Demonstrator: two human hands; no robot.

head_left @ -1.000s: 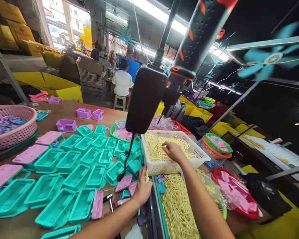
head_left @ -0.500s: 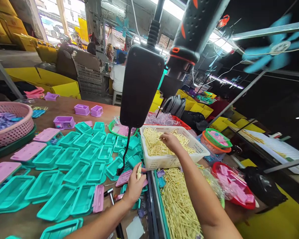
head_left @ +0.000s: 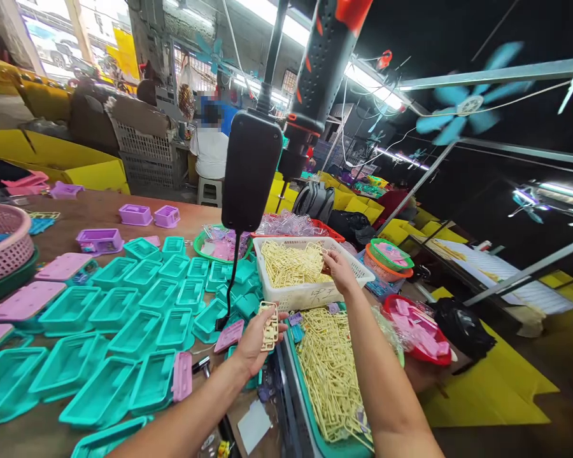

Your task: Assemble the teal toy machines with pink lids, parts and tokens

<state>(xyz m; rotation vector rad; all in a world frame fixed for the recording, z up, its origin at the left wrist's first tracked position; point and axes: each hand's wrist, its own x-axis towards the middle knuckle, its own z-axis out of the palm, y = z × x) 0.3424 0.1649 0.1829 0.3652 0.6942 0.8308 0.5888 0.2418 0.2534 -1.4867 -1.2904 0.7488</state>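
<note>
Cream frames [head_left: 293, 264] fill the white basket [head_left: 310, 294] at the table's middle, and more lie heaped in the green tray [head_left: 315, 407] just in front of it. Table [head_left: 124, 210]: brown, covered on its left half by rows of teal cases [head_left: 124, 305], with pink lids [head_left: 26, 299] among them and purple boxes [head_left: 136, 214] further back. Black power unit [head_left: 251, 172] hangs on a cable above the basket, a screwdriver [head_left: 315, 83] hanging beside it. Pink basket [head_left: 2, 245] stands at the left edge; red tray [head_left: 423, 331] with pink pieces lies right of the green tray.

Right hand [head_left: 339, 272] is inside the white basket, fingers pinched on a frame at the heap's top. Left hand [head_left: 253, 340] is raised above the table just left of the green tray, closed on a cream part [head_left: 268, 326] held upright.
</note>
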